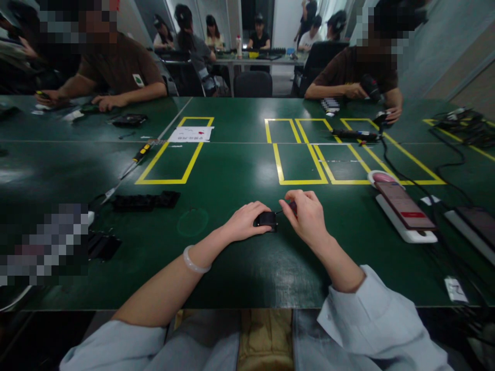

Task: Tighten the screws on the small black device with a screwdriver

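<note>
The person's left hand (pixel 247 220) is pressing down on one small black part (pixel 266 220) lying on the green table (pixel 232 268) near its front edge, fingers curled over it, while the right hand (pixel 307 216) is pinching a thin tool (pixel 288 208) whose tip is meeting that part. Two phones (pixel 404 205) are lying at the right, one screwdriver (pixel 135 159) and two black trays (pixel 145 201) at the left, and two people are sitting opposite.

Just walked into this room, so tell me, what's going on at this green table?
A person in pale sleeves sits at the dark green table. Their left hand presses a small black block-shaped part down on the tabletop, while their right hand pinches a thin tool with a reddish handle whose tip meets the part. A flat black strip-shaped piece lies to the left. Across the table, other people work with their own hands.
</note>
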